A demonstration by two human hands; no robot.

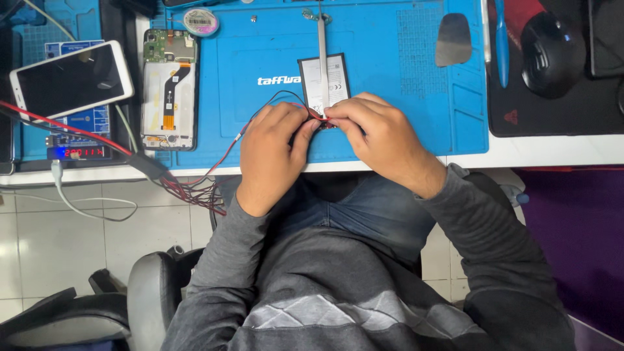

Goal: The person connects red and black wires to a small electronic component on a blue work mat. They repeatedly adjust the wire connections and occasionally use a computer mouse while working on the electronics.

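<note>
Matt blue rubbery mat [390, 58] over smooth white surface [552, 151]. Glossy glass phone [70, 79] far left. Thin plastic-coated red and black wires [195, 185]. Brushed metal tweezers [322, 58] on paper-labelled battery [338, 78]. Soft grey knit sleeves [481, 227].

A white phone with a dark blank screen [70, 79] is laid at the far left, above a small red numeric display [80, 152]. A white rectangular label [325, 81] is seen on the black battery on the blue mat, and a pale round label [201, 21] on a reel beyond.
</note>
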